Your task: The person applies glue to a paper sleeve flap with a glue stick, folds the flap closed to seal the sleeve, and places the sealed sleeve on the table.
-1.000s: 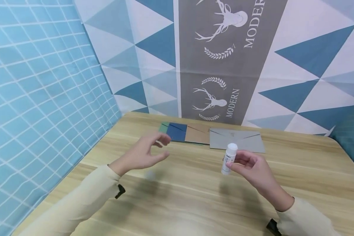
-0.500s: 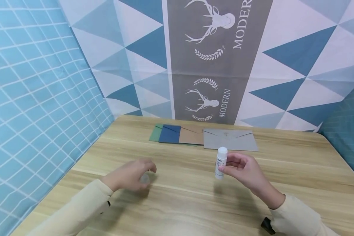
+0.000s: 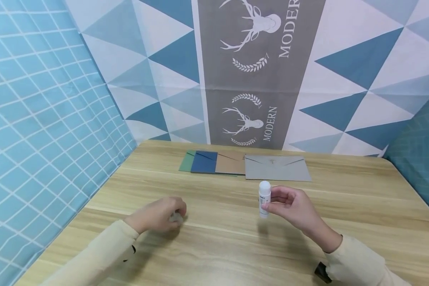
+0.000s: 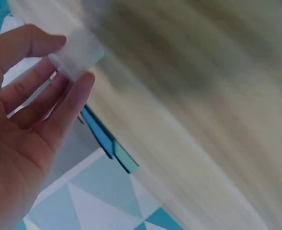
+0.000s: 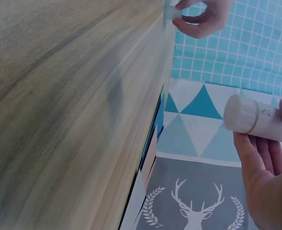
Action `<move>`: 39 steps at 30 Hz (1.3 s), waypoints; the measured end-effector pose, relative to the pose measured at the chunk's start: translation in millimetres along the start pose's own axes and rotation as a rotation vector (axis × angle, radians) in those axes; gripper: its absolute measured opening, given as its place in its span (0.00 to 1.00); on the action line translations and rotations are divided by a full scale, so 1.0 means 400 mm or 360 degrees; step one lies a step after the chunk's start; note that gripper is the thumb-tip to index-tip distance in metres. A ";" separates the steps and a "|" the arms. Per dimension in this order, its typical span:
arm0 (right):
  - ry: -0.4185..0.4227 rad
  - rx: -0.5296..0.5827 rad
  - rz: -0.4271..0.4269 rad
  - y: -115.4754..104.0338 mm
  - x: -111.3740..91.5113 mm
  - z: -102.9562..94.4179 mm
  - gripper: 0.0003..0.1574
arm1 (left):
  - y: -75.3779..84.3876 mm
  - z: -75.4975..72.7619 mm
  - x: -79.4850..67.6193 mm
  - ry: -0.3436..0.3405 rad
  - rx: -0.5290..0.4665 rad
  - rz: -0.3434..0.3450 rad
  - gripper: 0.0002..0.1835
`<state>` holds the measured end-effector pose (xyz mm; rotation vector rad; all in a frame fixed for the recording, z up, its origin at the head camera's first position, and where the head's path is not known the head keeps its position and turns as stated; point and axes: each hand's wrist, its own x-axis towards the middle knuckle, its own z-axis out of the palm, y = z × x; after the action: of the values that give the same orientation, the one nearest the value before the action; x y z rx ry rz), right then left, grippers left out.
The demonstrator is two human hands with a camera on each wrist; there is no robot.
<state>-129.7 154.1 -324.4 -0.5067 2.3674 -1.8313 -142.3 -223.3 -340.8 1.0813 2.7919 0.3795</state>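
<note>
Upright above the table's middle right, a white glue stick (image 3: 264, 198) is held between the thumb and fingers of my right hand (image 3: 300, 210). Its white top end (image 5: 236, 115) has no cap over it. Down at the tabletop, my left hand (image 3: 159, 214) pinches a small translucent cap (image 4: 78, 51) between thumb and fingertips. In the head view part of that cap hides behind the fingers. The right wrist view has the cap touching or very near the wood; which one I cannot tell.
Along the back of the wooden table (image 3: 214, 246) lie overlapping envelopes: green (image 3: 187, 162), blue (image 3: 203, 163), brown (image 3: 229, 163) and grey (image 3: 277, 167). A patterned cloth (image 3: 243, 71) hangs behind them, and a blue checked cloth (image 3: 46, 119) borders the left edge.
My left hand has come down and toward me to the table and taken hold of the cap lying there. The right hand keeps the glue stick, slightly lower. The head view has shifted a little.
</note>
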 end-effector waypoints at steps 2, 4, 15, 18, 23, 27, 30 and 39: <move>-0.0026 0.0004 -0.0019 0.001 0.000 0.000 0.25 | 0.007 -0.009 0.013 -0.0029 -0.0121 -0.0033 0.06; -0.0046 0.0018 -0.0034 0.002 0.001 0.000 0.26 | 0.019 -0.021 0.031 -0.0054 -0.0237 -0.0034 0.05; -0.0083 0.0016 -0.0063 -0.008 0.005 0.015 0.26 | 0.125 -0.112 0.150 0.0068 -0.0537 0.0178 0.07; -0.0096 0.0004 -0.0076 -0.010 0.006 0.021 0.26 | 0.152 -0.130 0.173 0.0153 -0.0499 0.0258 0.07; -0.0111 0.0009 -0.0129 -0.012 0.007 0.031 0.25 | 0.190 -0.161 0.202 0.0256 -0.0448 0.0330 0.06; -0.0107 0.0018 -0.0167 -0.015 0.008 0.037 0.25 | 0.217 -0.179 0.220 0.0328 -0.0529 0.0364 0.06; -0.0110 0.0020 -0.0175 -0.016 0.009 0.040 0.25 | 0.233 -0.185 0.227 0.0366 -0.0641 0.0380 0.07; -0.0126 0.0053 -0.0190 -0.013 0.007 0.044 0.23 | 0.256 -0.175 0.234 0.0412 -0.0881 0.0342 0.09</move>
<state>-126.4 136.0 -323.8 -0.7171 2.2978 -1.8580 -159.5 -100.4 -247.8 1.2482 2.5088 1.3050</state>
